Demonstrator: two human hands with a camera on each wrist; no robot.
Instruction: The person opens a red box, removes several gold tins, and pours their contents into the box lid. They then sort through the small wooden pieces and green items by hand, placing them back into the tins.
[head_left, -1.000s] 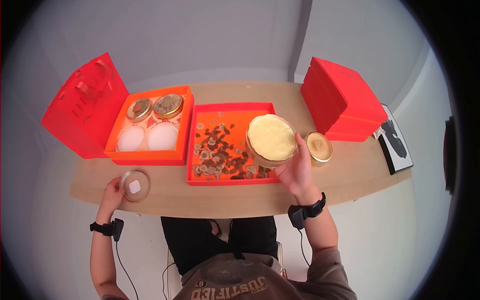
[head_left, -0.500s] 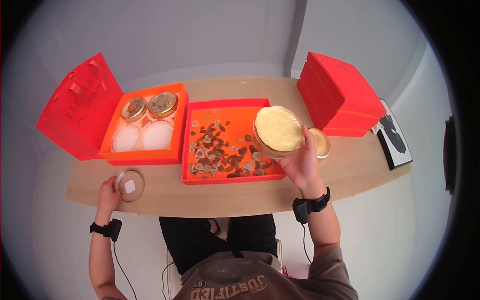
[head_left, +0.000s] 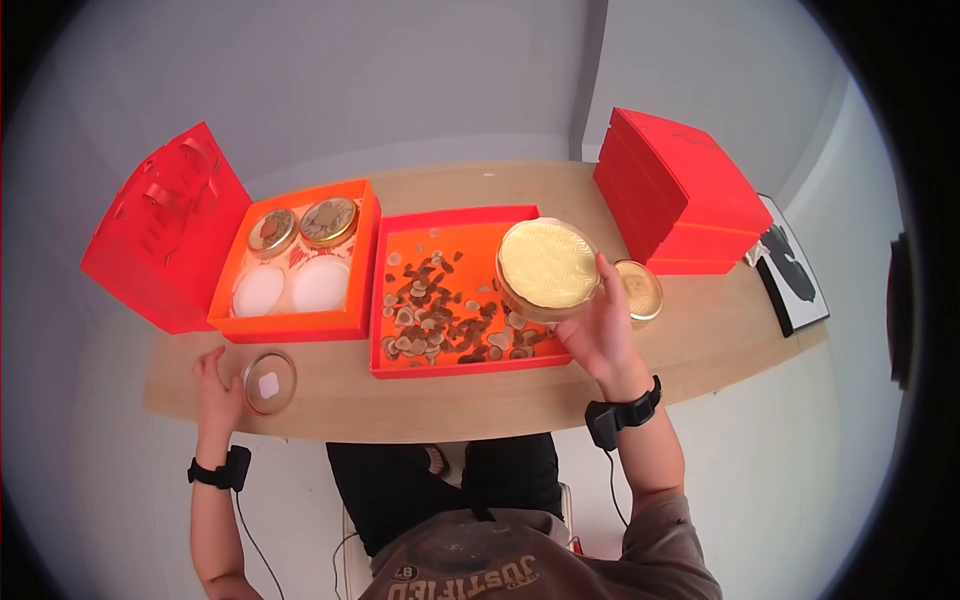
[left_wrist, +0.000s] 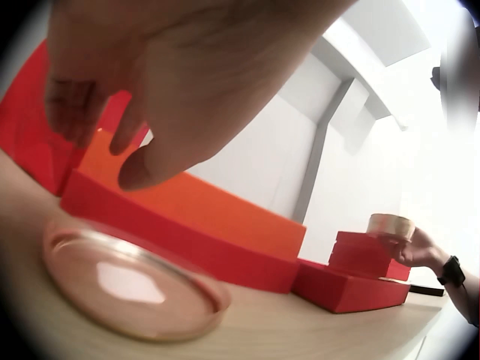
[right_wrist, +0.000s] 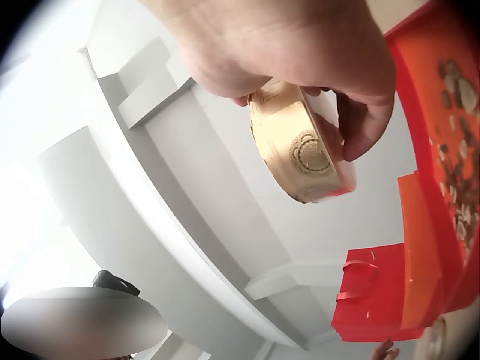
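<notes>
- Two hands are at work: our right hand (head_left: 597, 335) grips the gold tin (head_left: 547, 268), fingers and thumb curled round its rim, holding it in the air over the right end of the tray (head_left: 470, 364), just right of frame centre in the head view.
- Our left hand (head_left: 215, 385) hovers at the lower left with fingers loosely bent, holding nothing — the clear lid (head_left: 270, 382) lies flat on the table (head_left: 700, 330) just beside it, and the left wrist view shows a gap between fingertips and lid.
- To do this well, we judge the tin should stay over the tray, so that anything falling out lands among the loose pieces (head_left: 440, 305) and not on the table.
- We should keep the grip on the rim firm, since a smooth round wall may slip as the wrist turns.
- The small gold lid (head_left: 638, 290) sits just right of the tray, near our wrist — worth avoiding with the forearm.
- Against half a second ago, the left hand has come off the clear lid, which now rests alone nearer the table's front edge.
- The tin has barely shifted, tilting a touch differently over the same corner.
</notes>
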